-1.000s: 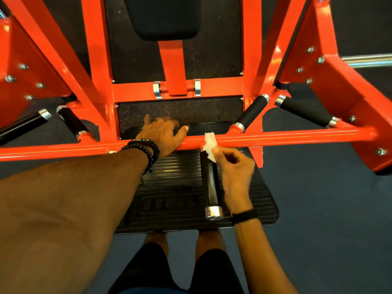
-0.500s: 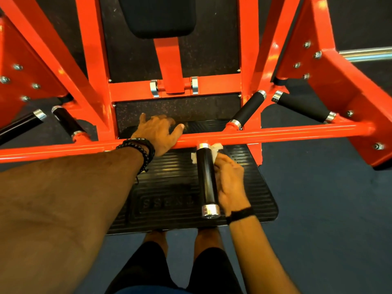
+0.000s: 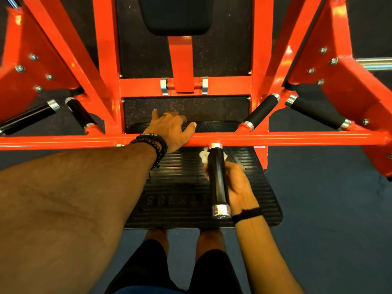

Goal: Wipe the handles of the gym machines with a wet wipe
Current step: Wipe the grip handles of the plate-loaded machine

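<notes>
Fingers of the right hand (image 3: 237, 183) curl around the black handle (image 3: 218, 179), pressing the white wipe (image 3: 204, 155) under it. Left hand (image 3: 169, 129) rests spread on the red bar (image 3: 297, 139).

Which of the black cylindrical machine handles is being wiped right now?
The near centre handle pointing toward the camera: the right hand wraps the white wet wipe around it. The angled handles are untouched.

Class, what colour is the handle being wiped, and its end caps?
The handle is glossy black, with silver end caps, seen in the head view.
</notes>
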